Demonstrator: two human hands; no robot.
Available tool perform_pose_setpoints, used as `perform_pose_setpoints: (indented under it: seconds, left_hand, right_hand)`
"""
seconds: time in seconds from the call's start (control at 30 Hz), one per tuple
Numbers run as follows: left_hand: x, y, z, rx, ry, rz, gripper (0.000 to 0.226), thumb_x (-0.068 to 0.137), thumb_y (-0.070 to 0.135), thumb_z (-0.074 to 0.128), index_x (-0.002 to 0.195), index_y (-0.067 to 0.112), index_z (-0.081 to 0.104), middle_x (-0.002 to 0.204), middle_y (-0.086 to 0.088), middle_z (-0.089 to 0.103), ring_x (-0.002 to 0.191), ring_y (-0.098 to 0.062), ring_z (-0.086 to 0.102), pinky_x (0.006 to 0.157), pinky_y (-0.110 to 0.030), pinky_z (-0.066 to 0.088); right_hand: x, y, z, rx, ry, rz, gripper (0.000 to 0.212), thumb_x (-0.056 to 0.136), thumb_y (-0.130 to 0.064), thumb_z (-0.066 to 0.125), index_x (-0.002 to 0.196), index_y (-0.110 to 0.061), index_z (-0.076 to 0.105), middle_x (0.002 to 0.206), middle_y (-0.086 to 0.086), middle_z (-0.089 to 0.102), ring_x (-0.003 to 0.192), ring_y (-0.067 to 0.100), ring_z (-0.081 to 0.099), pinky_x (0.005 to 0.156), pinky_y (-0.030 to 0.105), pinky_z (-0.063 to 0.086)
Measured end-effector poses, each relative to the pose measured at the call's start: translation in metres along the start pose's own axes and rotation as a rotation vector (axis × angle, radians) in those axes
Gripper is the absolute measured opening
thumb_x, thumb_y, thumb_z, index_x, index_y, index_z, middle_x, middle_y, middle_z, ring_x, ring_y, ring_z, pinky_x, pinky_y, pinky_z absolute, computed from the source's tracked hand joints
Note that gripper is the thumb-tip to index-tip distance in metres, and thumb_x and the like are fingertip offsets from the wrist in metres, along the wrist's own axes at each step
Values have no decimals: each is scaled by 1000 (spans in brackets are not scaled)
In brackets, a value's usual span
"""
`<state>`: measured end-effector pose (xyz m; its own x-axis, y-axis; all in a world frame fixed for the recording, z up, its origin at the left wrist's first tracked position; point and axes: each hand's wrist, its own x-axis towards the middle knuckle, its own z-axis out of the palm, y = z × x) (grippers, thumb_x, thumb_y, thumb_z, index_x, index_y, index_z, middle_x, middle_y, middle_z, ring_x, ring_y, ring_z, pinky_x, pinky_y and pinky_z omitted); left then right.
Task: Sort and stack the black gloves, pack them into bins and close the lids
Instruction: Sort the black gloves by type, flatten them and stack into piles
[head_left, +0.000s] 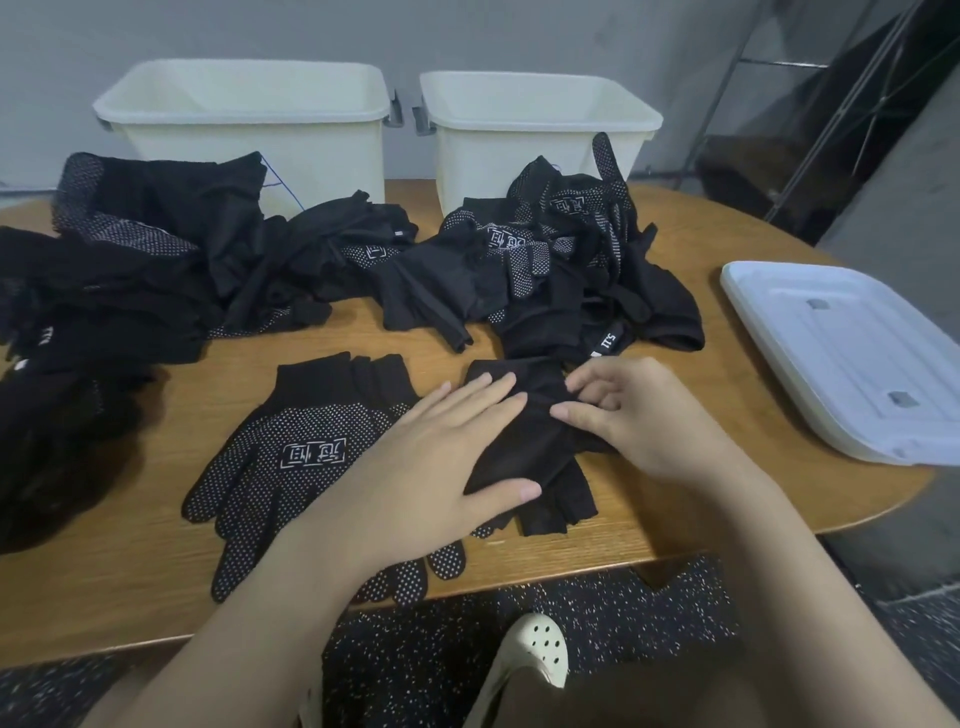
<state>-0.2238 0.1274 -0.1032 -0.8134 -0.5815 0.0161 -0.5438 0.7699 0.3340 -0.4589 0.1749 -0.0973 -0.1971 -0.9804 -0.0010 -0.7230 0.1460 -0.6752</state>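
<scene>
From the head view, the left hand (441, 447) lies flat, fingers straight, pressing a plain black glove (524, 447) onto the table (649, 364). The right hand (634, 415) pinches that glove's cuff edge, its grip closed on the fabric. A dotted glove (291, 462) lies palm-up just left. Loose glove piles (545, 270) sit behind, before two open bins (249, 119); a lid (841, 353) rests at right.

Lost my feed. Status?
Left hand flat on plain glove; right hand pinching it. Both bins empty, lids off. Nothing blocking.
</scene>
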Motion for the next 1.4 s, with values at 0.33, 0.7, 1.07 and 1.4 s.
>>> perform_pose_setpoints:
  seconds: [0.33, 0.7, 1.07, 1.4]
  left_hand:
    - [2, -2, 4, 99, -74, -28, 77, 100, 71, 12, 164, 30, -6, 166, 18, -24, 148, 6, -29, 126, -28, -15]
    - [-2, -9, 11, 113, 4, -29, 67, 103, 53, 1, 165, 27, 0, 169, 16, -17, 152, 3, -23, 123, -25, -17]
    - [-6, -7, -5, 13, -3, -19, 61, 110, 53, 12, 165, 26, 9, 170, 17, -7, 151, 9, -19, 123, -19, -14]
    - [68, -90, -56, -93, 214, -219, 57, 104, 25, 58, 156, 17, 40, 166, -2, 30, 154, -19, 22, 124, -27, 13]
  right_hand:
    - [-11, -3, -9, -109, 86, -14, 48, 71, -57, 83, 109, -30, 71, 88, -15, 65, 82, 2, 61, 80, 28, 53]
    - [-26, -8, -25, -197, -291, 88, 108, 59, -59, 89, 151, -45, 34, 120, -24, 39, 125, 5, 38, 106, 29, 35]
    - [-21, -2, -27, 81, -205, 31, 83, 59, -70, 78, 133, -45, 53, 115, -16, 57, 101, 5, 57, 87, 19, 43]
    - [18, -25, -1, 379, 273, -214, 19, 85, -25, 83, 101, -21, 72, 81, -3, 62, 68, 5, 52, 66, 15, 43]
